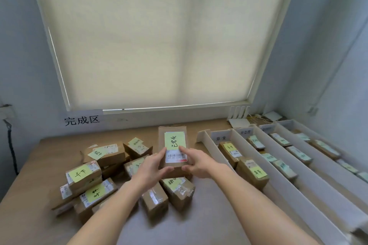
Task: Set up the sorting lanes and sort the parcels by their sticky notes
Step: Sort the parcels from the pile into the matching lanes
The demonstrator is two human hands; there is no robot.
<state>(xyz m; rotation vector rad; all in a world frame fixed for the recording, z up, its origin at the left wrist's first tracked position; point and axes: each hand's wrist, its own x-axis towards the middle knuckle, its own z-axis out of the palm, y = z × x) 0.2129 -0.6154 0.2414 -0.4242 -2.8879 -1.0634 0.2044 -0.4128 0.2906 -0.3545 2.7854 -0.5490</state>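
A brown cardboard parcel (172,132) is held up over the table centre, its yellow sticky note (174,140) and white barcode label facing me. My left hand (154,167) grips its lower left edge and my right hand (196,162) grips its lower right edge. A pile of several parcels with yellow notes (93,177) lies to the left and below. On the right, white divider strips (221,157) form sorting lanes (264,157) holding several noted parcels.
A paper sign with black characters (82,119) is stuck on the wall under the window blind. A white router (239,117) and cables sit at the back right. A black cable hangs on the left wall. Bare table (199,205) lies in front.
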